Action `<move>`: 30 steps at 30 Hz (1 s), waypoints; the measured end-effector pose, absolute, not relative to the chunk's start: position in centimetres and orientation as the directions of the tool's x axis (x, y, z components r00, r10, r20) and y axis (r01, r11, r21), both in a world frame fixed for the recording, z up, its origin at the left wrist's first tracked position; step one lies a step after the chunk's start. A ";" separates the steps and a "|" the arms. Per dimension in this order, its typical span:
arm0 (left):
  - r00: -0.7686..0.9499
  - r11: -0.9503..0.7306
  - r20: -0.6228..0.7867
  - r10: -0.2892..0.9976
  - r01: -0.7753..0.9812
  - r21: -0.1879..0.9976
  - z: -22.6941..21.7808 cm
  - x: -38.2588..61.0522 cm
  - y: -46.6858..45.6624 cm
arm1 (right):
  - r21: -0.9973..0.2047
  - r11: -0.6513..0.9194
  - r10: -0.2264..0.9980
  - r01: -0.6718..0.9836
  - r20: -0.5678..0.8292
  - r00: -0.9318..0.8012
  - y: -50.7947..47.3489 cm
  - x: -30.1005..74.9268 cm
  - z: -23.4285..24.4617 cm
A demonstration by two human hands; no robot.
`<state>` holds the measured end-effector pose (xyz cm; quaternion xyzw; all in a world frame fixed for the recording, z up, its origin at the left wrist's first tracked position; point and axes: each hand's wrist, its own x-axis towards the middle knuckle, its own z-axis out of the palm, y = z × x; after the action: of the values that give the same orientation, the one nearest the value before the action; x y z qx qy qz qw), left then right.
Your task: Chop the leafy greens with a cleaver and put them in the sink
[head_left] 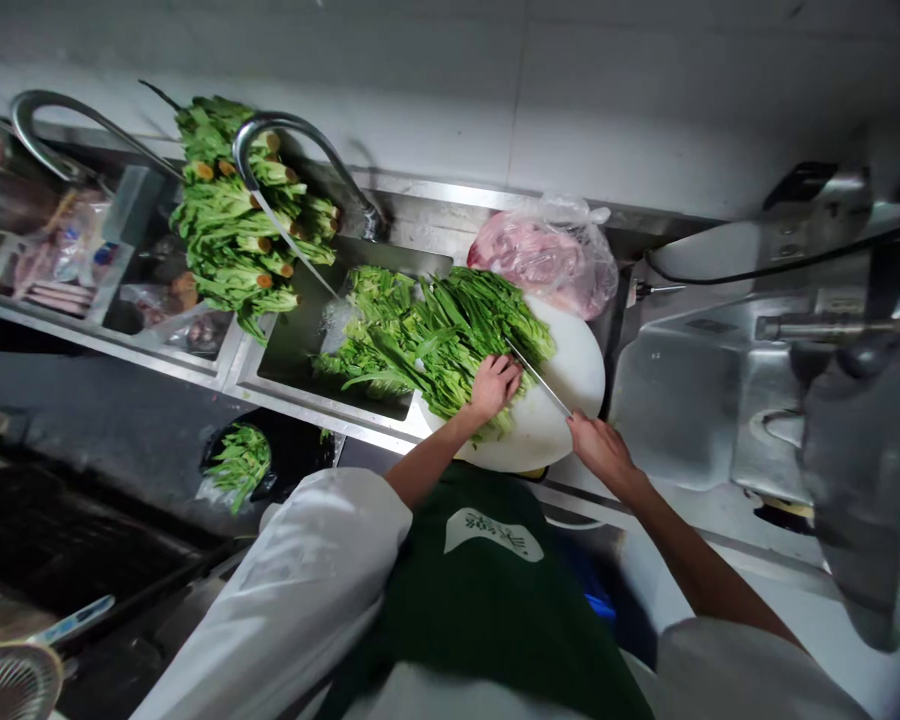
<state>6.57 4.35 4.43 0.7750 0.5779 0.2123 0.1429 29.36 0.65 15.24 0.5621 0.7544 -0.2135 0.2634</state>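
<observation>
A heap of long green leafy stalks (435, 330) lies across a round white cutting board (570, 375) and hangs over the sink. My left hand (493, 385) is curled on the greens, pressing them onto the board. My right hand (598, 445) grips the handle of a knife (538, 375), whose blade runs up-left beside my left hand's fingers at the greens' edge. I wear a green apron over white sleeves.
Water runs from a curved tap (292, 150) into the steel sink (300, 345). More bundled greens (232, 220) are stacked left of the tap. A plastic bag of pink meat (544, 255) sits behind the board. A bin with green scraps (244, 460) stands below.
</observation>
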 end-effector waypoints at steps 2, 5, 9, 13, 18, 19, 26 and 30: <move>0.238 -0.290 0.168 0.956 0.844 0.452 4.4 6.5 4.4 | -0.030 0.288 0.740 0.957 -0.627 -0.242 0.7 29.4 15.3; 0.234 -0.285 0.169 0.958 0.851 0.441 4.4 6.6 4.4 | -0.036 0.295 0.753 0.955 -0.606 -0.255 0.6 29.6 15.6; 0.236 -0.290 0.172 0.956 0.845 0.450 4.2 6.6 4.2 | -0.050 0.293 0.742 0.955 -0.619 -0.259 1.0 29.3 15.5; 0.232 -0.276 0.150 0.961 0.847 0.454 4.2 6.4 4.0 | -0.059 0.313 0.734 0.948 -0.618 -0.281 1.2 29.3 15.3; 0.245 -0.286 0.147 0.958 0.837 0.467 4.0 6.2 3.9 | -0.058 0.296 0.728 0.953 -0.632 -0.265 1.4 29.0 15.3; 0.241 -0.286 0.155 0.958 0.837 0.467 3.9 6.2 3.9 | -0.061 0.304 0.727 0.951 -0.631 -0.272 1.4 29.1 15.4; 0.251 -0.302 0.169 0.953 0.821 0.485 3.4 6.1 3.7 | -0.078 0.296 0.727 0.952 -0.628 -0.277 1.6 28.9 15.8; 0.233 -0.293 0.181 0.956 0.822 0.489 3.3 6.1 3.7 | -0.090 0.308 0.725 0.947 -0.623 -0.295 1.8 28.9 15.7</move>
<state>6.13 3.71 3.34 0.7712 0.5762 0.2271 0.1472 28.91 1.79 15.66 0.5418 0.7714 -0.2290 0.2427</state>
